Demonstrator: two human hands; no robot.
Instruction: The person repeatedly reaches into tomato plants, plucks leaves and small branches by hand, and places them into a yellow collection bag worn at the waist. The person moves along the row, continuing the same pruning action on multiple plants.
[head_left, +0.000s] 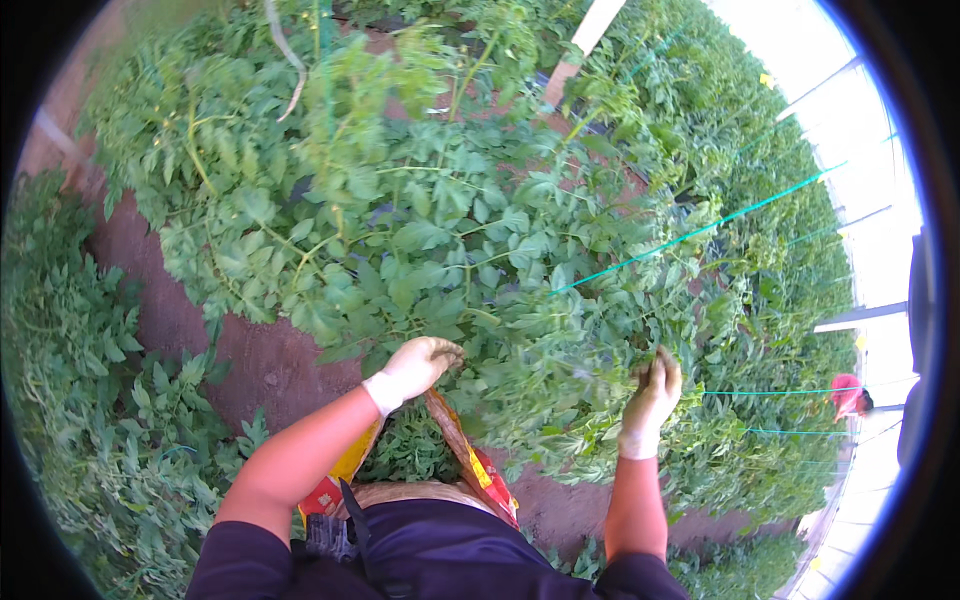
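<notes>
Both of my hands wear pale gloves, soiled at the fingers. My left hand (420, 369) hovers at the front of an open sack by the lower edge of the tomato foliage (450, 270). Its fingers are bent together, and what lies between them is hidden. The red and yellow woven sack (487, 480) hangs open at my waist, with green leafy cuttings (416, 442) inside. Farther right, my right hand (654, 390) is raised among tomato shoots, its fingers touching or very close to leaves. Whether it grips a stem cannot be made out.
Green twine (697, 225) slants upward through the plants to the right. A pale post (581, 49) stands beyond the row. Brown soil paths (262, 360) run between rows. At far right a person in red (847, 396) is near the bright greenhouse wall (847, 180).
</notes>
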